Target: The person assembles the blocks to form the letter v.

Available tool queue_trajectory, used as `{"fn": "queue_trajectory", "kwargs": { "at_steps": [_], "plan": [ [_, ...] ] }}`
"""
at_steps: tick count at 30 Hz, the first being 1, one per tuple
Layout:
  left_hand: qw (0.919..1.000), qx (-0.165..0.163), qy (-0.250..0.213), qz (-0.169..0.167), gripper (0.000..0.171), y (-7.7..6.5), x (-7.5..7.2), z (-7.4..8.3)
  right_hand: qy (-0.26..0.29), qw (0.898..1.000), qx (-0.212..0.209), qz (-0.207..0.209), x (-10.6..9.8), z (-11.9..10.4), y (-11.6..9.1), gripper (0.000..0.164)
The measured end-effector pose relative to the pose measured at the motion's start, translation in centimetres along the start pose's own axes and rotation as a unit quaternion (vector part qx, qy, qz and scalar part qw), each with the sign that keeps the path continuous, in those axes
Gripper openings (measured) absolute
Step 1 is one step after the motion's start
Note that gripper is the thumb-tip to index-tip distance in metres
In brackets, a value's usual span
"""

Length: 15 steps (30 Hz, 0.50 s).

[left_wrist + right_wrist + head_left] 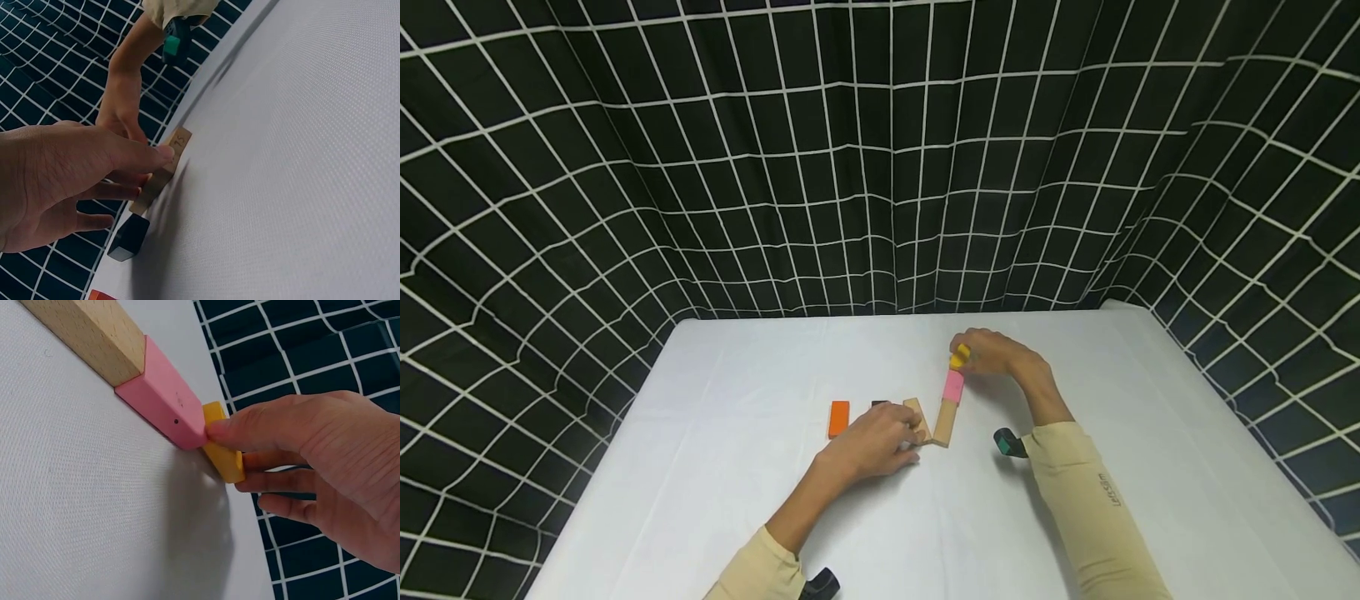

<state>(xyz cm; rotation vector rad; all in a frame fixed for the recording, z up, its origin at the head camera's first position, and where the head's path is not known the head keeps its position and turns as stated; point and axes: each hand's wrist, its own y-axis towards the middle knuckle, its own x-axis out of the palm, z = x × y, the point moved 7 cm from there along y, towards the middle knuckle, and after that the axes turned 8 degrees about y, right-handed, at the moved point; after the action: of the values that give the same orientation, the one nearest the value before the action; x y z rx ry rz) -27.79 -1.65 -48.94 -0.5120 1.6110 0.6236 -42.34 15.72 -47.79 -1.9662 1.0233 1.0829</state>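
My right hand pinches a small yellow block between thumb and fingers. The yellow block meets the far end of a pink block, and the pink block's other end meets a plain wooden block, making a row. My left hand pinches a second wooden block, with the thumb on a face that bears a handwritten mark. That block slants toward the near end of the row, partly hidden by the fingers. Behind the left hand a black block is mostly covered in the head view.
An orange block lies left of the left hand on the white table. A dark curtain with a white grid stands along the back and sides. Dark wrist devices sit by both sleeves.
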Motion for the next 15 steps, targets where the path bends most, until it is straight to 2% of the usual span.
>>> {"fn": "queue_trajectory", "kwargs": {
  "at_steps": [3, 11, 15],
  "plan": [
    [1.0000, 0.002, -0.003, 0.004, 0.026, 0.00, -0.08, 0.07, -0.005, 1.000, -0.003, -0.006, 0.11, -0.08, 0.01, 0.037],
    [0.9999, -0.003, -0.010, 0.002, 0.029, -0.09, -0.36, 0.07, -0.001, 1.000, 0.021, -0.023, 0.47, 0.29, -0.03, 0.040],
    [0.9999, -0.005, -0.011, 0.000, 0.029, -0.12, -0.42, -0.01, 0.009, 1.000, 0.005, -0.029, 0.50, 0.30, -0.06, 0.040]
  ]
}}
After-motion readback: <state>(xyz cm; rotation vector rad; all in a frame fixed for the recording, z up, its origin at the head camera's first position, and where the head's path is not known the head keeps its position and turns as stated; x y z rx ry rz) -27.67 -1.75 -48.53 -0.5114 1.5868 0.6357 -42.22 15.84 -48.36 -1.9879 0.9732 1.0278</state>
